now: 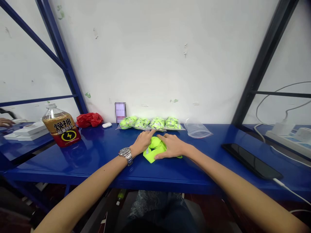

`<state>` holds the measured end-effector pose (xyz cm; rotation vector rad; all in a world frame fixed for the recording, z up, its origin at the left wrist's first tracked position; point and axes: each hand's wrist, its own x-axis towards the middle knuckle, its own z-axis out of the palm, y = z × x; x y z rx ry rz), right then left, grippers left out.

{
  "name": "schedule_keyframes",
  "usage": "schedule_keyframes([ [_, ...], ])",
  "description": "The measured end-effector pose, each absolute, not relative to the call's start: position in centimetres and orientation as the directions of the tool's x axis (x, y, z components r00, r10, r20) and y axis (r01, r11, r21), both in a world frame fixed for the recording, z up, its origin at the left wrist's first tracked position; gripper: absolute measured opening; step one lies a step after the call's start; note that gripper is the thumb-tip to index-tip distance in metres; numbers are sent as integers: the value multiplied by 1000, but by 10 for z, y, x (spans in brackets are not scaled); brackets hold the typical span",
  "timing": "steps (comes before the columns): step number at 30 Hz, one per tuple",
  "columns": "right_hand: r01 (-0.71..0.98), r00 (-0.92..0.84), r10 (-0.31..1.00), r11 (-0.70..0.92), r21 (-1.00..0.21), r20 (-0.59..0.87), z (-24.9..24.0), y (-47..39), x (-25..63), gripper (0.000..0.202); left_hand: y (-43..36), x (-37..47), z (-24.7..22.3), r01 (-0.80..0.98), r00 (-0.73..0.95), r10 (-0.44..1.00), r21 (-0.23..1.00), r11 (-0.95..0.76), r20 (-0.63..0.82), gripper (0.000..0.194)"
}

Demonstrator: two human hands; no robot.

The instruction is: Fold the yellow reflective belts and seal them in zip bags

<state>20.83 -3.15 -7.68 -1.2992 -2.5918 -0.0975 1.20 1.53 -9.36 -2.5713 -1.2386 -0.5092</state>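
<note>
Strap [152,156]: bunched on the table [97,142] between both hands. Right hand [172,146] has it between half-spread thumb and fingers; left hand [143,141] against its far-left side, fingers slightly bent, grip can't tell. Risk: near loop sits loose, could unroll if right lets up. Behind: four clear bags [157,124], neon bundles inside; flat bag [197,130], nothing visible in it. Left: bottle [62,126], amber drink.

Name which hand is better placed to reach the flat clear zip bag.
Likely the right hand: the clear zip bag lies nearer it, while the left hand would have to cross over. Both are at the neon-yellow fabric.
</note>
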Motion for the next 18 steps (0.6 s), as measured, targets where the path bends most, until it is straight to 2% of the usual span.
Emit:
schedule_keyframes([
  [1,799,-579,777,601,-19,246,-79,-34,207,93,14,12,-94,796,556,718,-19,-605,419,36],
  [3,797,-587,772,604,5,244,-85,-34,207,82,12,12,-93,799,521,741,65,-598,423,32],
  [6,778,-605,752,628,-7,262,-91,-30,211,67,4,8,-86,772,541,753,135,-622,374,42],
  [9,746,-632,717,665,-20,294,-93,-25,216,64,-3,2,-72,709,655,710,112,-696,258,52],
  [13,721,-651,693,692,-31,310,-93,-22,219,63,0,-1,-56,611,784,610,36,-791,114,80],
  [15,715,-646,690,697,-59,327,-92,-20,220,60,6,0,-54,581,811,578,4,-814,92,75],
  [18,710,-629,700,694,-116,339,-91,-16,221,57,15,3,-59,559,827,555,-29,-829,93,53],
])
